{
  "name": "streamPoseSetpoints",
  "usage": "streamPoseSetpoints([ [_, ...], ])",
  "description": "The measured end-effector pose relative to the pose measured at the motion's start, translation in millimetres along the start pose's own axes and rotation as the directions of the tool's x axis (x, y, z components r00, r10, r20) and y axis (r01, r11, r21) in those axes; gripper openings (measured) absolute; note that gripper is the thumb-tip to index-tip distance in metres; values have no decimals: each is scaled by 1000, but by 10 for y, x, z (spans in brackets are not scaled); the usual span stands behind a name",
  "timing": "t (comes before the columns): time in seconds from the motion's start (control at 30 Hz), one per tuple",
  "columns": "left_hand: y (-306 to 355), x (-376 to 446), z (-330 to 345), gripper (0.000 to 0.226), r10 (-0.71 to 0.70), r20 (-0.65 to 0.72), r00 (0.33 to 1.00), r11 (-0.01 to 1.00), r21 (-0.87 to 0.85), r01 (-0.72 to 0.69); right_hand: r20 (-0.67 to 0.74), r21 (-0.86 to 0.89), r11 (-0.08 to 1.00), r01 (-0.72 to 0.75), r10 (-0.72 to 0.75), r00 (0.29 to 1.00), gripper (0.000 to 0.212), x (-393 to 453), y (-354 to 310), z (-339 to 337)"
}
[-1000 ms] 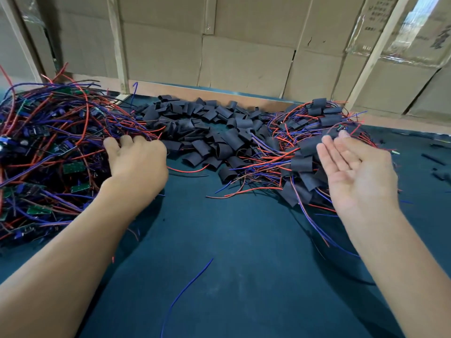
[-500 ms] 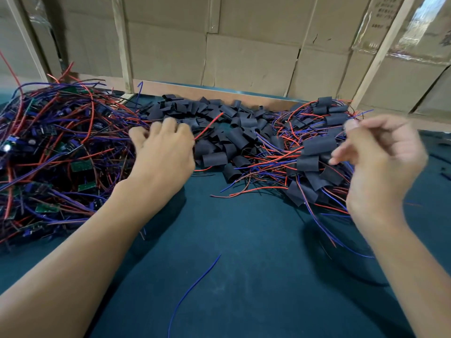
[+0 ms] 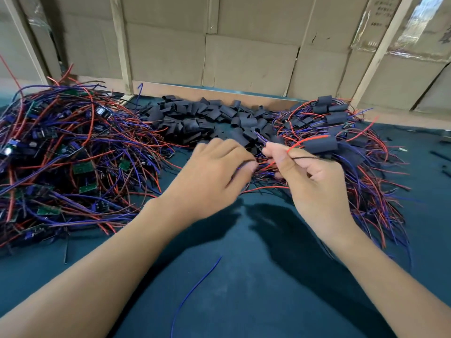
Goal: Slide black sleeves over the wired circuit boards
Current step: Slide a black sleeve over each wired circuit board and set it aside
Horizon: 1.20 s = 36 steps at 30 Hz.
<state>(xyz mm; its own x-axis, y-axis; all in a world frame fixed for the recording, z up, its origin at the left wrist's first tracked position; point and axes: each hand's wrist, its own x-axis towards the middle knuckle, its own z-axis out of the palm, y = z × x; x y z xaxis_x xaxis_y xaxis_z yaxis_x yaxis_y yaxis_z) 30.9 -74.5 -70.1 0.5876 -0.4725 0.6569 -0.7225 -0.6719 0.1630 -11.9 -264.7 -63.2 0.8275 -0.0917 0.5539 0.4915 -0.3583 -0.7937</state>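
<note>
A tangle of bare green circuit boards with red and blue wires [image 3: 73,152] fills the left of the table. Loose black sleeves [image 3: 210,120] lie heaped at the back centre. Sleeved boards with wires [image 3: 341,132] are piled on the right. My left hand [image 3: 214,174] is knuckles-up at the front of the sleeve heap, fingers curled, thumb and forefinger closed on blue wire strands. Close to its right, my right hand [image 3: 314,181] pinches a red and a black wire that run toward a black sleeved board [image 3: 319,145] just beyond its fingertips.
The table is covered in dark teal cloth [image 3: 256,276], and a single loose blue wire [image 3: 195,289] lies on it near me. A wooden rail [image 3: 219,90] and cardboard boxes [image 3: 244,57] close off the back. Small black scraps [image 3: 441,154] lie at the far right.
My left hand has moved right from the bare board pile to the front of the sleeve heap. My right hand went from palm-up and open to pinching wires, and the two hands have come together.
</note>
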Motion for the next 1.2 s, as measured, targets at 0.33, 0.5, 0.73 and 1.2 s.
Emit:
streamPoseSetpoints([
  [0.33, -646, -26, 139, 48, -477, 403, 781, 876, 295, 382, 15, 649, 693, -314, 401, 916, 51, 158, -137, -84],
  [0.5, -563, -14, 124, 47, -411, 303, 860, 896, 307, 320, 88, 504, 782, -366, 375, 923, 32, 122, -96, -66],
  [0.73, -389, 28, -17, 37, -227, 153, 962, 954, 234, 188, 97, 304, 871, -385, 374, 922, 18, 99, -78, -72],
  [1.2, -150, 4, -60, 21, -24, -132, 991, 1000, 4, 25, -86, 120, 976, -185, 195, 977, 8, 111, -74, -134],
])
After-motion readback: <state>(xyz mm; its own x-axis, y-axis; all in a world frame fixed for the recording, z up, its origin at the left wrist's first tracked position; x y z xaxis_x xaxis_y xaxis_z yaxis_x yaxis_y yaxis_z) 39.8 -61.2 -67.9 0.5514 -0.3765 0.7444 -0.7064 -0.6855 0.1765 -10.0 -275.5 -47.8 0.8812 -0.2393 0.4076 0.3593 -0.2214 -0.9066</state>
